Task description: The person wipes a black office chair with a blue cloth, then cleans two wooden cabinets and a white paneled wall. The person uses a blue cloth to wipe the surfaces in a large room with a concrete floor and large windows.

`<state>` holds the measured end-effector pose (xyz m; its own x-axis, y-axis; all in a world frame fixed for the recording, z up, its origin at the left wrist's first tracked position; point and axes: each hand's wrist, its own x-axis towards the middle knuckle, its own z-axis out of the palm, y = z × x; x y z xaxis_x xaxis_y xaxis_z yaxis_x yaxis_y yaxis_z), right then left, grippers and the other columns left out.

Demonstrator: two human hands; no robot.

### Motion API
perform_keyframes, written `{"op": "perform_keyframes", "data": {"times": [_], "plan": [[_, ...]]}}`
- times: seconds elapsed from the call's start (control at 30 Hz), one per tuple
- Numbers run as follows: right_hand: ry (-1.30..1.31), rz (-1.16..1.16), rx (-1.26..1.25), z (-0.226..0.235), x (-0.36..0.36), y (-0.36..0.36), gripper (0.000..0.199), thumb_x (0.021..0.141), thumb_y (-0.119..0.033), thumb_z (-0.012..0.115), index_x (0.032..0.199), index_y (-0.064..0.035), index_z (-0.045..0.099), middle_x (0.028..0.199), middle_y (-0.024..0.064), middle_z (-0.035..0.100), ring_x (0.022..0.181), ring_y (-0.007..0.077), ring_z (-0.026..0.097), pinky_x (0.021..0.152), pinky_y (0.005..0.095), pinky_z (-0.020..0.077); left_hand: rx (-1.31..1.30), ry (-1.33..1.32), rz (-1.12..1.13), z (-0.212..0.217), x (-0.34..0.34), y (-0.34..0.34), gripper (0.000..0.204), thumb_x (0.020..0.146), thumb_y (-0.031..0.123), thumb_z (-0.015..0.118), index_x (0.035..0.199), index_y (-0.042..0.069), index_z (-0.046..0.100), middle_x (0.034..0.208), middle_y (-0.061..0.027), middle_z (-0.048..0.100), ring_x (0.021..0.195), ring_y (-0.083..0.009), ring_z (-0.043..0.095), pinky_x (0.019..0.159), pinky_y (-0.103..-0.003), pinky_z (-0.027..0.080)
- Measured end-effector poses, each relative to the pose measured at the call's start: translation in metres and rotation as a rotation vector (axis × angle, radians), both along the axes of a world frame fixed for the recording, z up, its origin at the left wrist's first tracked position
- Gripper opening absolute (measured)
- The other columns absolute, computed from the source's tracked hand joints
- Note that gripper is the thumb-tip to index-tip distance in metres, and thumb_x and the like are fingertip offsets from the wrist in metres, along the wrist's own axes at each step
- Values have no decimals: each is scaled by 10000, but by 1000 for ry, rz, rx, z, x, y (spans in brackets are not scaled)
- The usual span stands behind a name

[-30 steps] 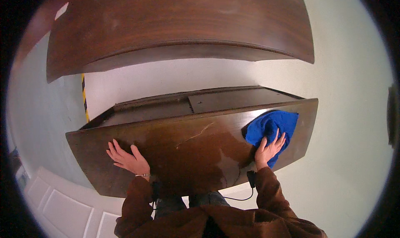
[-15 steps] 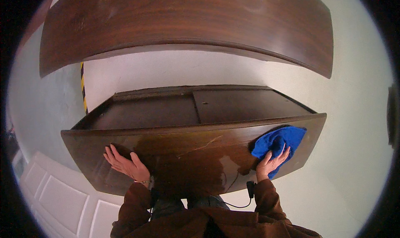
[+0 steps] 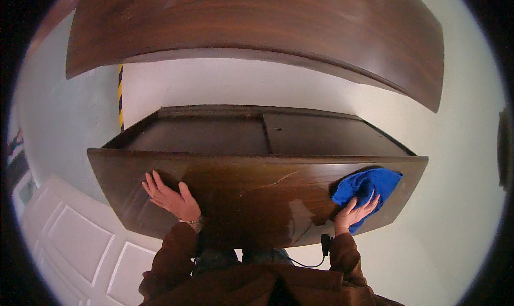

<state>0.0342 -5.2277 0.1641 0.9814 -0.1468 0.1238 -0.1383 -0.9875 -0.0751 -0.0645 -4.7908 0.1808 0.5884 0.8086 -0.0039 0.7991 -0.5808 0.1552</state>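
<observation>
A glossy dark brown wooden panel (image 3: 235, 204) slopes down before me, with a thin pale scratch near its middle. My left hand (image 3: 172, 200) lies spread on the left part of this surface, holding nothing. On the right part, my right hand (image 3: 353, 214) presses a bunched blue cloth (image 3: 379, 182) against the wood, its fingers bent over the fabric. A pale, shiny patch (image 3: 300, 220) shows to the left of that hand.
Behind the panel's top edge is a recessed dark compartment (image 3: 214, 134) split by a divider. Beyond it stands another brown wooden top (image 3: 257, 22). White panelled boards (image 3: 80, 242) are at lower left, and yellow-black tape (image 3: 120, 97) marks the far left. A cable (image 3: 308, 265) hangs by my right sleeve.
The view has shifted and tilted slightly. My right fingers have bent further over the cloth, which stays on about the same part of the panel. The left hand stays spread on the wood.
</observation>
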Motion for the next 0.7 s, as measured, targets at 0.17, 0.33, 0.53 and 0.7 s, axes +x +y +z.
{"op": "perform_keyframes", "data": {"times": [0.17,0.33,0.53,0.7], "plan": [[-18,27,5,-2,-3,-7,656,978,-520,404,1459,-73,409,1527,257,289,1378,470,287,1132,575,219,-55,25,38,2,-4,-2,729,879,329,539,1507,66,279,1583,-148,197,1465,-437,104,1099,-703,79],[-11,8,-47,-1,-1,-6,668,968,-541,417,1463,-92,412,1521,271,292,1375,467,292,1140,572,212,-62,14,61,4,-2,-4,737,884,349,553,1506,70,272,1578,-151,197,1467,-444,87,1080,-728,84],[-22,7,-29,-2,-2,-11,636,951,-491,476,1465,-120,418,1512,276,306,1371,473,298,1135,565,227,-66,54,85,7,0,-7,748,886,372,562,1503,69,268,1581,-157,182,1466,-448,65,1055,-759,102],[64,-188,-74,0,6,-9,623,938,-425,536,1502,-220,373,1509,261,334,1354,482,335,1102,559,289,-16,6,68,12,3,-19,686,925,392,549,1500,128,285,1570,-118,198,1471,-406,80,1045,-780,128]]}}
